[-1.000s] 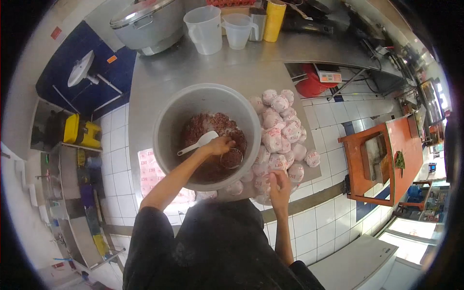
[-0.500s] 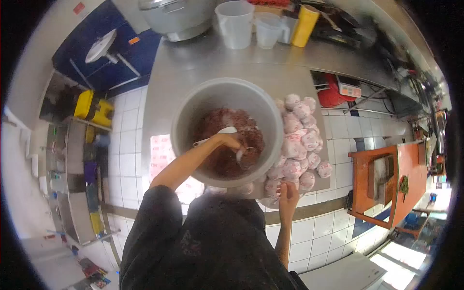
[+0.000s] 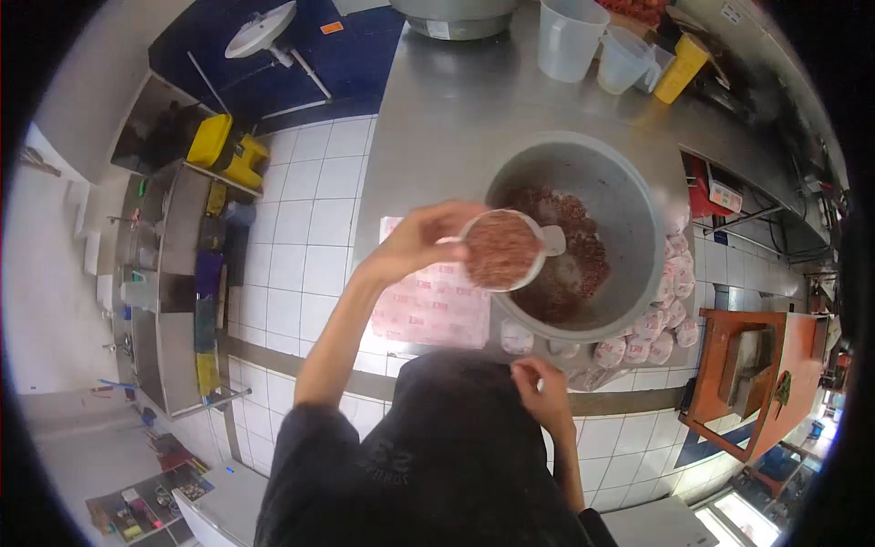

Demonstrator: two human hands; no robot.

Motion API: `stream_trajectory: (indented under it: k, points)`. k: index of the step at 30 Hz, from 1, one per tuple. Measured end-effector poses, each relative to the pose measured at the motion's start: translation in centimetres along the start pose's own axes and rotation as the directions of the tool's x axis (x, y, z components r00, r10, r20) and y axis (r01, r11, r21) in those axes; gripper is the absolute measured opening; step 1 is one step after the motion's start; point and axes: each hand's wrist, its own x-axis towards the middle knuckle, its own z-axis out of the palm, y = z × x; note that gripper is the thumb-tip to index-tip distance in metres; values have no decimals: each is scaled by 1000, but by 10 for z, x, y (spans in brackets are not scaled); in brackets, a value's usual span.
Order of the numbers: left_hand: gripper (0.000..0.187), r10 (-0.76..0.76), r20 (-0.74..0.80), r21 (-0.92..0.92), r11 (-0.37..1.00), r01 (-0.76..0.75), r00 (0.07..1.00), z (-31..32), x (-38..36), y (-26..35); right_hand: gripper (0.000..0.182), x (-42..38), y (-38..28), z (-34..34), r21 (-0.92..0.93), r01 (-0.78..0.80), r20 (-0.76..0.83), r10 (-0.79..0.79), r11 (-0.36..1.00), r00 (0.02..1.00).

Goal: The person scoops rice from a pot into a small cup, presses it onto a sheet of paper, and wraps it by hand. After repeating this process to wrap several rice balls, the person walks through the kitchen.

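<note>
My left hand [image 3: 421, 239] grips a round white bowl [image 3: 501, 251] at its left rim, fingers on top and thumb at the side. Reddish-brown cooked rice fills the bowl, which is over the left edge of a large grey pot [image 3: 643, 201]. A rounded white tab [image 3: 553, 240] shows past the bowl's right rim. More of the same rice [image 3: 583, 264] lies in the pot. Near the table's front edge, below the pot, my right hand [image 3: 542, 392] hangs with fingers loosely curled and apart, nothing visible in it. Printed pink-and-white paper sheets [image 3: 433, 314] lie left of the pot.
Several paper-wrapped balls [image 3: 652, 328] are piled right and in front of the pot on the steel table [image 3: 428, 137]. Clear plastic jugs [image 3: 570, 41], a yellow container [image 3: 682, 68] and a large metal vessel [image 3: 456, 23] stand at the back. An orange bench [image 3: 793, 383] is at right.
My left hand has come up out of the pot with the rice-filled bowl and moved left to the pot's edge. My right hand has drawn away from the wrapped balls. The view has shifted left.
</note>
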Motion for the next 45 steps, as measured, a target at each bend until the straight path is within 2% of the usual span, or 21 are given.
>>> stream_trajectory:
  k: [2,3,5,6,8,9,10,13,15,16,18,22,24,26,27,29,32,37,39,43,45]
  points:
    - [64,-36,-187,-22,999,33,982,-22,-51,-18,15,10,-13,34,-37,26,86,-23,999,996]
    - [64,-41,-176,-29,999,36,983,-31,-72,-36,16,14,-17,47,-76,63,181,-49,995,982]
    - [60,-162,-457,34,979,200,874,-42,-105,-77,16,29,4,83,-155,85,184,-56,984,981]
    - [60,-171,-441,29,978,204,881,-34,-114,-89,16,35,20,102,-229,115,198,-70,967,978]
    - [54,83,-629,395,890,226,773,-18,-117,-114,15,54,51,136,-325,192,104,-167,926,980]
    - [53,323,-512,655,746,119,796,-26,-122,-152,14,58,65,150,-425,268,43,-277,864,960]
    - [57,383,-300,844,534,56,873,-28,-122,-159,14,62,76,162,-432,261,38,-272,863,962]
    - [58,285,-97,901,433,-38,954,-31,-134,-214,17,72,86,177,-456,204,-36,-247,867,968]
    - [56,272,113,969,182,-166,956,-22,-134,-208,23,75,83,180,-561,161,-67,-238,812,969]
    - [56,262,135,965,182,-187,955,-21,-131,-203,23,75,81,182,-554,141,-88,-226,820,970]
    - [50,346,25,868,459,-192,938,-13,-131,-191,32,73,78,182,-616,155,-156,-313,772,937]
    - [35,394,-72,842,516,-155,916,0,-81,-201,44,74,73,186,-659,121,-190,-320,742,928]
    - [32,449,-94,851,499,-162,889,8,-65,-213,50,78,80,191,-603,103,-151,-240,791,959]
    - [32,335,-230,869,493,38,914,10,-63,-238,51,75,82,193,-638,93,-151,-243,764,958]
    - [32,335,-221,869,494,29,916,11,-60,-242,51,75,85,194,-673,91,-146,-252,734,957]
    - [30,469,-127,960,279,-11,874,15,-57,-249,51,74,90,203,-640,67,-132,-195,765,972]
    - [28,498,-107,976,219,-5,860,12,-56,-262,52,76,82,198,-655,44,-113,-156,754,981]
    - [41,417,-209,921,389,34,884,17,-62,-234,54,68,85,205,-732,69,-117,-225,678,967]
    - [51,422,-279,900,428,82,862,24,-65,-203,53,65,91,198,-692,169,-122,-345,702,931]
    - [52,350,-311,826,559,69,884,23,-95,-178,50,58,90,184,-551,224,-151,-360,804,920]
    - [51,364,-379,806,582,109,851,25,-105,-181,44,50,91,173,-279,79,-75,-104,957,992]
